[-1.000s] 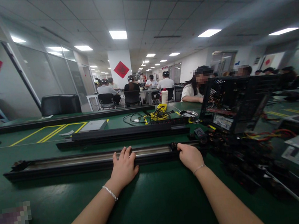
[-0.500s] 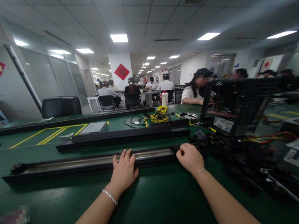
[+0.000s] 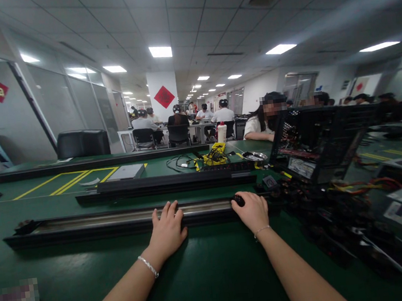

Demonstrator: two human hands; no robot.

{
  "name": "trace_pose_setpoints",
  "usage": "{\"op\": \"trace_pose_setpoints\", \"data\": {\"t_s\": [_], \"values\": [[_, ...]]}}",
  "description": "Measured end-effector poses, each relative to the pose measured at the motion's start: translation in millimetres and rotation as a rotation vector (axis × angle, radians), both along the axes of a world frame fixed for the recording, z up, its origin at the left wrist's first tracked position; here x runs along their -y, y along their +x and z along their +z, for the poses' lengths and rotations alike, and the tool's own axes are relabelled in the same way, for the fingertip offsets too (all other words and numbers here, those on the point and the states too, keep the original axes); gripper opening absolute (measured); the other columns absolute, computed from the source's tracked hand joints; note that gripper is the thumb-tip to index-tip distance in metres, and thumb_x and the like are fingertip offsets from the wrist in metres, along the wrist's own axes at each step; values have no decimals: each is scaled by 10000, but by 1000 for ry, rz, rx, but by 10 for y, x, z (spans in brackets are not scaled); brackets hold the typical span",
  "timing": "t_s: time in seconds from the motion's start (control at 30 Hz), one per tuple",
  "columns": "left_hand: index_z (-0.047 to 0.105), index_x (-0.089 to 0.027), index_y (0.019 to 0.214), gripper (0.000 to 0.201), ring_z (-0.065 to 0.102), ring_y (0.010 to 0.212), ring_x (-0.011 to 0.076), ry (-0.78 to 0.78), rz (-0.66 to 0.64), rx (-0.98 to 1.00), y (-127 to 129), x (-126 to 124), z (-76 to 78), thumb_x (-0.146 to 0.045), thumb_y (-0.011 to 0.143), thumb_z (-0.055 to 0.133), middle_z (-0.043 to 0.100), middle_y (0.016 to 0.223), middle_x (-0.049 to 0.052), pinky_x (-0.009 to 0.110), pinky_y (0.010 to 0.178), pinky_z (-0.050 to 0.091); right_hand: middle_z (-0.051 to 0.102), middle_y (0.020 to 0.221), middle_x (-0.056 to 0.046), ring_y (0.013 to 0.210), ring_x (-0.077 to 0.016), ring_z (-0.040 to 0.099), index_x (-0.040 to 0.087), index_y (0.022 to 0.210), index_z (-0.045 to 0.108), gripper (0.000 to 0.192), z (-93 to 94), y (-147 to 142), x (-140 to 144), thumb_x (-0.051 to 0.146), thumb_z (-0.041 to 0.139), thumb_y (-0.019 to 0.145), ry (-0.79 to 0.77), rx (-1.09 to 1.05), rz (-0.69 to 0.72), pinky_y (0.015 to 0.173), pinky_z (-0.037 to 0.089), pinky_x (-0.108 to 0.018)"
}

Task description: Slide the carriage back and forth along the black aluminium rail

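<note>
Nearest the camera, two bare forearms reach over the green table, each wrist wearing a thin bracelet. The left hand lies flat with fingers spread, its fingertips resting on the near edge of a long black rail that runs across the table. The right hand is curled at the rail's right end, its fingers pinching a small black knob. Just right of that hand lies a tangle of cables, and above it stands an open black computer case. Behind the first rail lies a second black rail. Farther back sit a yellow object and a white bottle, with seated people at distant tables
</note>
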State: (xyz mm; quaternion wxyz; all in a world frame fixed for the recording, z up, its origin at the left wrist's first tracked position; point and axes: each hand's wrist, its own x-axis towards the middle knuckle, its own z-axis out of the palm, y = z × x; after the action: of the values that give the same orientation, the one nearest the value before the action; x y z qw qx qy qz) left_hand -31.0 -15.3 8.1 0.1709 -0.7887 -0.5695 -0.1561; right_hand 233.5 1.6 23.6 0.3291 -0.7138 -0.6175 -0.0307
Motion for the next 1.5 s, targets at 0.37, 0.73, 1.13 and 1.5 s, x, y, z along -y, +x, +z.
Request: {"op": "trace_pose_setpoints", "data": {"t_s": [0.37,0.73,1.13,1.5], "values": [[548,-223,1074,344,305,1307,310,14,-8,7,-1,10,8,-331,748,519,409,1397,118,589,1022,208,587,1159,-28,1218,-257,353,255,940,634,292,-2,-53,-46,382,484,725,-61,-13,-105,1045,132,-482],[546,-219,1071,336,299,1312,307,12,0,3,-1,-5,-5,-331,757,507,409,1398,119,593,1020,206,610,1069,-53,1134,-232,434,216,999,582,327,9,-33,-57,349,454,729,-82,-18,-98,1048,135,-448],[550,-219,1055,319,311,1305,309,23,-10,2,-5,-7,-12,-321,756,504,418,1391,119,596,1016,211,599,1111,-70,1161,-234,430,204,1137,518,422,-2,-14,-68,319,463,735,-69,-37,-105,1046,146,-451],[556,-223,1051,321,311,1305,311,21,-9,14,2,-8,-8,-317,747,516,419,1389,115,596,1017,213,607,1098,-69,1104,-209,487,201,1110,531,382,5,60,-71,252,430,746,-65,-46,-103,1021,213,-404]]}}
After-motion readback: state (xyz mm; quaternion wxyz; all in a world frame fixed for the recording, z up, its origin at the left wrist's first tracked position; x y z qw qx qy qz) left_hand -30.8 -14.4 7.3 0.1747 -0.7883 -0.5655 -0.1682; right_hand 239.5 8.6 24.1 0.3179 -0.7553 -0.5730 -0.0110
